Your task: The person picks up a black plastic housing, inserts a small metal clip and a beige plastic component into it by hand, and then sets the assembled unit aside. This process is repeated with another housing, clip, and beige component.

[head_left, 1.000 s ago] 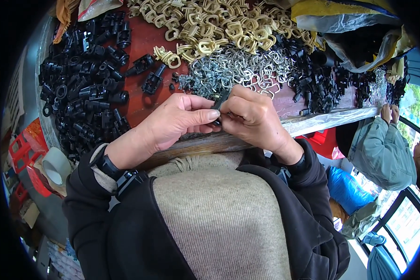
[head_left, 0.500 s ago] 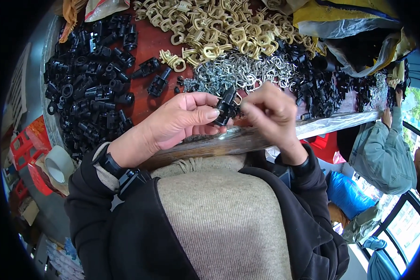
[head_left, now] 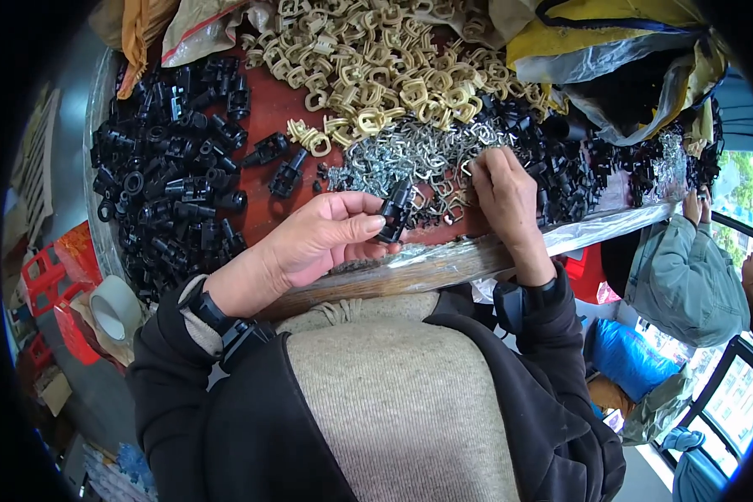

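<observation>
Between the thumb and fingers of my left hand (head_left: 330, 234) is a black plastic fitting (head_left: 396, 211), held tilted above the table's near edge. My right hand (head_left: 508, 201) is at the right side of a pile of bent silver metal clips (head_left: 431, 159), its fingers curled together and pointing down. Whatever the right fingertips may grip is hidden. Beside the metal clips, to the right, lies a heap of small black parts (head_left: 560, 171). Two more black fittings (head_left: 286, 173) rest apart on the red tabletop (head_left: 263, 109), left of the clips.
Cream plastic clips (head_left: 376, 75) are heaped at the back. A large pile of black fittings (head_left: 171, 176) covers the left side. A yellow sack (head_left: 611, 42) stands open at back right. Plastic film covers the wooden front edge (head_left: 393, 274). Another person (head_left: 686, 268) works at the right.
My right hand has moved away from the black fitting, right and forward to the metal clips. My left hand still holds the fitting in nearly the same place.
</observation>
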A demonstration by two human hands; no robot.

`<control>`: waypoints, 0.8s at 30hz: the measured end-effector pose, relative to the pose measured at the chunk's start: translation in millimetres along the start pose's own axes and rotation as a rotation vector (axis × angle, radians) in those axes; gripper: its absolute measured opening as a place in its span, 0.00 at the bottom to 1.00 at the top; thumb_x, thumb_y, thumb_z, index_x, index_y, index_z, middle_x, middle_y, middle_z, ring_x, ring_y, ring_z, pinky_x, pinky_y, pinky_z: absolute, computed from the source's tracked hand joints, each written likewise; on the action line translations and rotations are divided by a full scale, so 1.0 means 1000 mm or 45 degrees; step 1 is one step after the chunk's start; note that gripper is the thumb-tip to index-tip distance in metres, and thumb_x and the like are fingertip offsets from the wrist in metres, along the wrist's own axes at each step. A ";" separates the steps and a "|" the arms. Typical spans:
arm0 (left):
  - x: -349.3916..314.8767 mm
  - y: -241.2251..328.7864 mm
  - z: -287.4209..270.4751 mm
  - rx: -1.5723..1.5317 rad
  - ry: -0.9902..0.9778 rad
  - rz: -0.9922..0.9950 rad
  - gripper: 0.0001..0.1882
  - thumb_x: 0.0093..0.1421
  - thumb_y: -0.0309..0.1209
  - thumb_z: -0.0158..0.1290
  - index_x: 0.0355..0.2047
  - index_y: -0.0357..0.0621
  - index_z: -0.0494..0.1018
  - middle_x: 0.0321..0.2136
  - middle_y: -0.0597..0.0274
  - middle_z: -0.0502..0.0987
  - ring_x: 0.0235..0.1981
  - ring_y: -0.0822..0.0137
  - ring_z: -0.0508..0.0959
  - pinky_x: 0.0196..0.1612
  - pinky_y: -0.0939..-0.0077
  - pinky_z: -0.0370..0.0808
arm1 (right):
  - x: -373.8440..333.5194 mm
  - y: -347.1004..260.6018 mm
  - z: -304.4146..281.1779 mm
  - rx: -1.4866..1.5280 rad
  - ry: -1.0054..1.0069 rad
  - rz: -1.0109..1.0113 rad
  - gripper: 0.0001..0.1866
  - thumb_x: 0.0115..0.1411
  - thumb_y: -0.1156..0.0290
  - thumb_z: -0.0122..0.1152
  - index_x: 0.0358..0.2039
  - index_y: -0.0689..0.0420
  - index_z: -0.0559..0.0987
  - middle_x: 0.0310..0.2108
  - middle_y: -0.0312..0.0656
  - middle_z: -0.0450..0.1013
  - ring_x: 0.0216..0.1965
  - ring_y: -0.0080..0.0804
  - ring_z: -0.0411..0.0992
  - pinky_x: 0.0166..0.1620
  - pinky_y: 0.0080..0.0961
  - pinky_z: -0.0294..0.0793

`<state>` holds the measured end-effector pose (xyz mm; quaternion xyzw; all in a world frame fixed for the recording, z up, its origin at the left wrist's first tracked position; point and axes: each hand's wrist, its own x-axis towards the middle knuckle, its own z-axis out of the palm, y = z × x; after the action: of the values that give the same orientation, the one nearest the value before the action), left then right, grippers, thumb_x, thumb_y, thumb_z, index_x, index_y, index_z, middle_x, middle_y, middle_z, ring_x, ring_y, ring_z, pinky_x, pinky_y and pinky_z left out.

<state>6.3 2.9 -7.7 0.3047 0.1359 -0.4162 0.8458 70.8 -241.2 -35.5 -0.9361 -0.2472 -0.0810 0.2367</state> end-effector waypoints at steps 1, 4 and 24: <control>0.000 0.000 0.000 0.005 -0.008 0.006 0.14 0.53 0.28 0.49 0.38 0.36 0.63 0.36 0.51 0.71 0.35 0.66 0.74 0.38 0.81 0.72 | -0.001 0.001 0.000 0.061 0.025 0.007 0.04 0.50 0.74 0.54 0.26 0.60 0.69 0.19 0.38 0.65 0.19 0.33 0.65 0.22 0.22 0.64; 0.001 0.000 -0.002 -0.036 0.060 0.021 0.13 0.52 0.27 0.50 0.37 0.38 0.63 0.36 0.51 0.71 0.36 0.64 0.73 0.38 0.80 0.72 | -0.003 -0.006 -0.007 0.452 -0.012 0.305 0.05 0.52 0.73 0.52 0.24 0.61 0.68 0.19 0.33 0.63 0.19 0.24 0.63 0.22 0.18 0.63; 0.010 -0.001 -0.003 -0.030 -0.072 0.171 0.15 0.52 0.28 0.50 0.39 0.36 0.64 0.36 0.55 0.71 0.39 0.67 0.72 0.45 0.70 0.68 | -0.005 -0.048 -0.004 1.683 -0.961 0.569 0.10 0.55 0.66 0.52 0.25 0.61 0.69 0.22 0.29 0.65 0.22 0.11 0.58 0.25 0.10 0.58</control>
<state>11.6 -1.9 -15.8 0.2912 0.0960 -0.3656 0.8788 42.0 -208.6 -14.5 -0.5932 -0.1137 0.4549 0.6544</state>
